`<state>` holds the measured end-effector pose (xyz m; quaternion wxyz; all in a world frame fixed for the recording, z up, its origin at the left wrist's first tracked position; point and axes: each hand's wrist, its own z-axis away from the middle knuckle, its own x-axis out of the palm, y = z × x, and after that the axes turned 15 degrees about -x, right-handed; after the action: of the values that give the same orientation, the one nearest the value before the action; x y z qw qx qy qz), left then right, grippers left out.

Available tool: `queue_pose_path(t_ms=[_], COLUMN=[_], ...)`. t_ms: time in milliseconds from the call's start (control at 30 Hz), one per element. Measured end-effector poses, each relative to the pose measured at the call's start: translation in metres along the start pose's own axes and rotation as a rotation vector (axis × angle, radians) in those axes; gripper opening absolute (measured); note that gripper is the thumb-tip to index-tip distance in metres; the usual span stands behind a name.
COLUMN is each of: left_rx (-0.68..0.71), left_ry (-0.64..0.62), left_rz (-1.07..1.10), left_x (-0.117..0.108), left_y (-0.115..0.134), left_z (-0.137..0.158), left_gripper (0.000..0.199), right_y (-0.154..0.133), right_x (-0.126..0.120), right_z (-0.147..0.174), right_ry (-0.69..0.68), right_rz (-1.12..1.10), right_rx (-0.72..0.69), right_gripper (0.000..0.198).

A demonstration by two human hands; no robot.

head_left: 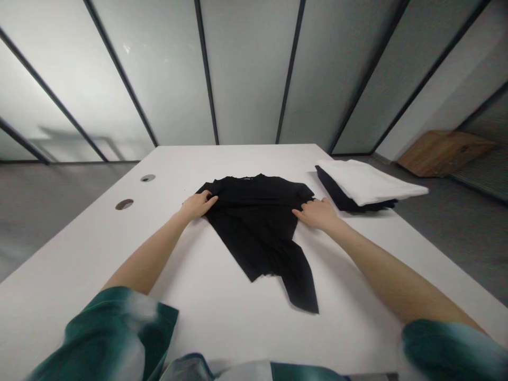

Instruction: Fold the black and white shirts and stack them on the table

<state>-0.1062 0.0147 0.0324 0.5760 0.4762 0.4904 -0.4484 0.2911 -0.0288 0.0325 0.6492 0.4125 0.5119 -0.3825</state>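
Observation:
A black T-shirt (257, 211) lies on the white table, its collar at the far side and its lower part bunched unevenly toward me. My left hand (197, 205) is closed on the shirt's left side, just below the sleeve, thumb over the cloth. On the opposite side, my right hand (317, 212) pinches the fabric near the right sleeve. A fold runs across the shirt between both hands. One loose flap of black cloth trails toward the near edge. Some fingertips are hidden by the fabric.
To the right, a white folded cloth (369, 180) rests on black cloth (337, 193) at the edge of the white table (238, 328). Two round holes pierce the tabletop at left. Frosted glass panels (246, 69) stand behind, and a wooden object (440, 153) sits beyond the right side.

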Motion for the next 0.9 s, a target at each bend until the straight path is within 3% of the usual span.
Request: queue_pose_path(t_ms=[100, 233, 333, 533, 633, 800, 900], left_rx=[-0.061, -0.073, -0.027, -0.083, -0.088, -0.246, -0.243], left_ry=[-0.095, 0.112, 0.142, -0.062, -0.090, 0.058, 0.152], left_rz=[-0.102, -0.136, -0.065, -0.024, -0.051, 0.020, 0.221], left_x=[-0.016, -0.019, -0.006, 0.011, -0.003, -0.042, -0.061], left_y=[0.001, 0.027, 0.050, 0.061, 0.057, 0.069, 0.081], left_z=[-0.012, -0.032, -0.051, -0.087, -0.097, -0.111, -0.123], left_gripper=[0.057, 0.049, 0.048, 0.048, 0.037, 0.045, 0.049], right_y=[0.015, 0.032, 0.033, 0.022, 0.026, 0.041, 0.047], right_x=[-0.021, -0.035, -0.024, 0.008, 0.003, -0.030, -0.050], right_z=[-0.001, -0.038, -0.074, -0.106, -0.106, -0.123, -0.143], right_ry=[-0.100, 0.062, 0.155, 0.154, 0.173, 0.163, 0.357], right_rz=[-0.026, -0.092, -0.179, -0.230, -0.195, -0.328, -0.470], right_rx=[0.065, 0.114, 0.070, 0.126, 0.173, 0.324, 0.316], right_gripper=[0.061, 0.047, 0.042, 0.039, 0.032, 0.036, 0.045])
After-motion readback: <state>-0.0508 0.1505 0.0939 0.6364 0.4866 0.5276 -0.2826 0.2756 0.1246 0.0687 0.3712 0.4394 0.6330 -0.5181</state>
